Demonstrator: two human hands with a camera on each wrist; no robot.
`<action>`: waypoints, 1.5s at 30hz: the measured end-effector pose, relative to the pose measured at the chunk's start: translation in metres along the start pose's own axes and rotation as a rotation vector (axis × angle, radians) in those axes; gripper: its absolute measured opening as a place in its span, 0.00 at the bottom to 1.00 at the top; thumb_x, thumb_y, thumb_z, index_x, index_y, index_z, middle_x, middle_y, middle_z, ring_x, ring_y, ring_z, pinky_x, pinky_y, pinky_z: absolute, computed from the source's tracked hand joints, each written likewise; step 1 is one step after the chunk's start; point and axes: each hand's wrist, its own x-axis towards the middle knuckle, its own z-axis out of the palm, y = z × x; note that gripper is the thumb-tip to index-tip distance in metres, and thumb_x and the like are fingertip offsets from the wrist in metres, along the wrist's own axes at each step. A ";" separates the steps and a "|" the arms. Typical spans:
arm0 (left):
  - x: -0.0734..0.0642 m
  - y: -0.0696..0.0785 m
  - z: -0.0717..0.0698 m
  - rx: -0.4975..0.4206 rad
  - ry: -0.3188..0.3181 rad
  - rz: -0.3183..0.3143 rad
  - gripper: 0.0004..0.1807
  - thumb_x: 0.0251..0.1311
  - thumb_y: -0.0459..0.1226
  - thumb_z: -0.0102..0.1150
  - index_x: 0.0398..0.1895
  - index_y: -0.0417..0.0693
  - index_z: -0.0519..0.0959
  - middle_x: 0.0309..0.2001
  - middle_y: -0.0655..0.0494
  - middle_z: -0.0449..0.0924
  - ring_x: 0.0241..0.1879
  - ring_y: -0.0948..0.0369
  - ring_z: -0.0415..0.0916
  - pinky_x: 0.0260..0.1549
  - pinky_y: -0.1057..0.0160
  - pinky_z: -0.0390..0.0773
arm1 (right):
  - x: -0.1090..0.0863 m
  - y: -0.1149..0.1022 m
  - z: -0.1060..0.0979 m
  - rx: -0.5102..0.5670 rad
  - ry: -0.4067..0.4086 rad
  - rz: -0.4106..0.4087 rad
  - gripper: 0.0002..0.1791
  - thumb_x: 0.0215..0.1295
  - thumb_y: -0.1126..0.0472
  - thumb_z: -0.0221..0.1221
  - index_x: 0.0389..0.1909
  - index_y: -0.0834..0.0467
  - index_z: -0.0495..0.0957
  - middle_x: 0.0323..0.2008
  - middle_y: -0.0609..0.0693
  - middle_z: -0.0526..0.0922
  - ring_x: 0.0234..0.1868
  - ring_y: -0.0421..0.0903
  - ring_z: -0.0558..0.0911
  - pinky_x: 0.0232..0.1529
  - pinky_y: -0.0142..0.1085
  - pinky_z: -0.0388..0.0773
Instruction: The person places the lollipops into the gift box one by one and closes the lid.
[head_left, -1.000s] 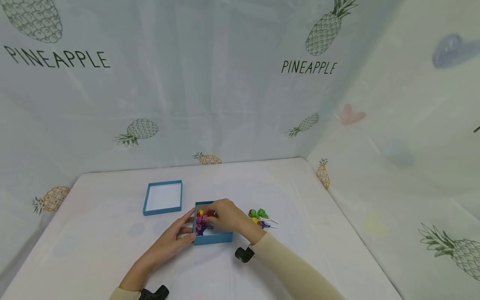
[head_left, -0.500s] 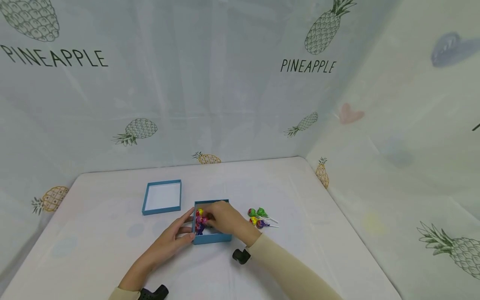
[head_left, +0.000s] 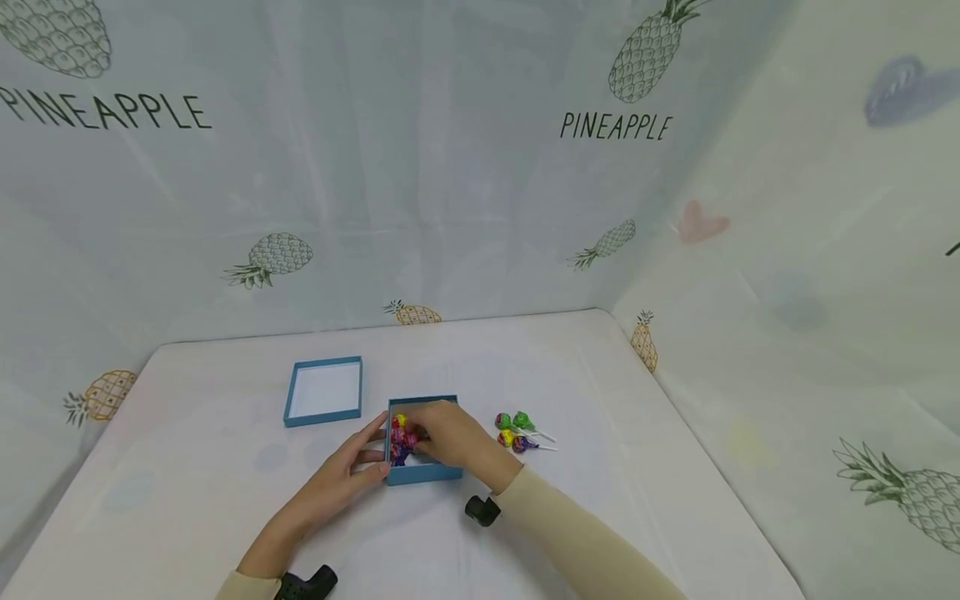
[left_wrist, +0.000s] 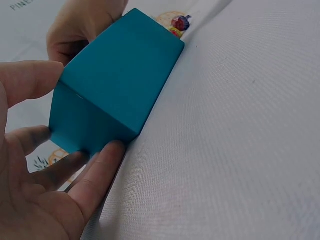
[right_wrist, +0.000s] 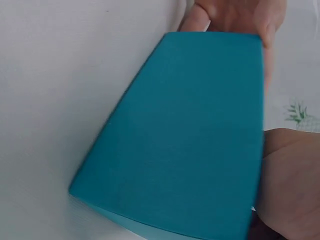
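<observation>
A blue open-topped box (head_left: 424, 475) stands on the table with several wrapped lollipops (head_left: 400, 454) along its left inside, yellow, pink and purple. My left hand (head_left: 347, 471) lies along the box's left wall; in the left wrist view its spread fingers (left_wrist: 102, 170) touch the teal side, thumb at the top edge. My right hand (head_left: 450, 435) reaches over the right wall into the box. Its bent fingers and thumb pinch a pink lollipop (head_left: 411, 438) there; the fingertips are partly hidden. The right wrist view shows mostly the box's outer wall (right_wrist: 185, 125).
The box's lid (head_left: 360, 387), white inside with blue edges, lies behind and left of the box. Several more lollipops (head_left: 522, 421), green, yellow and purple, lie on the table to the right, sticks pointing right. A pineapple-print cloth (head_left: 450, 183) hangs behind the table (head_left: 600, 517).
My right hand has shifted slightly within the box, its fingers lower and closer round the pink lollipop. My left hand stays at the left wall.
</observation>
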 end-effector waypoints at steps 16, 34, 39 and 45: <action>0.005 0.003 0.002 0.029 0.017 -0.029 0.45 0.73 0.50 0.65 0.87 0.69 0.52 0.81 0.44 0.60 0.69 0.50 0.73 0.67 0.48 0.75 | -0.036 0.046 -0.077 0.154 0.172 0.102 0.11 0.71 0.63 0.69 0.52 0.58 0.88 0.48 0.53 0.90 0.44 0.47 0.87 0.47 0.37 0.85; 0.002 0.000 0.001 0.045 0.020 -0.025 0.45 0.73 0.49 0.65 0.87 0.69 0.52 0.81 0.44 0.60 0.69 0.50 0.73 0.62 0.60 0.75 | -0.095 0.125 -0.061 0.238 0.088 0.347 0.14 0.70 0.63 0.70 0.54 0.61 0.87 0.45 0.53 0.89 0.38 0.42 0.84 0.42 0.39 0.83; 0.002 0.000 0.001 0.046 0.022 -0.032 0.45 0.73 0.49 0.65 0.87 0.69 0.52 0.81 0.44 0.60 0.69 0.50 0.73 0.62 0.63 0.75 | -0.100 0.135 -0.049 0.236 0.057 0.354 0.13 0.71 0.61 0.69 0.53 0.59 0.87 0.42 0.49 0.88 0.38 0.41 0.83 0.43 0.40 0.83; 0.003 -0.001 0.001 0.042 0.016 -0.023 0.45 0.73 0.50 0.65 0.87 0.69 0.52 0.81 0.44 0.59 0.69 0.50 0.73 0.62 0.63 0.75 | -0.102 0.142 -0.042 0.247 0.027 0.368 0.12 0.70 0.61 0.70 0.51 0.59 0.88 0.39 0.47 0.88 0.38 0.41 0.83 0.44 0.40 0.83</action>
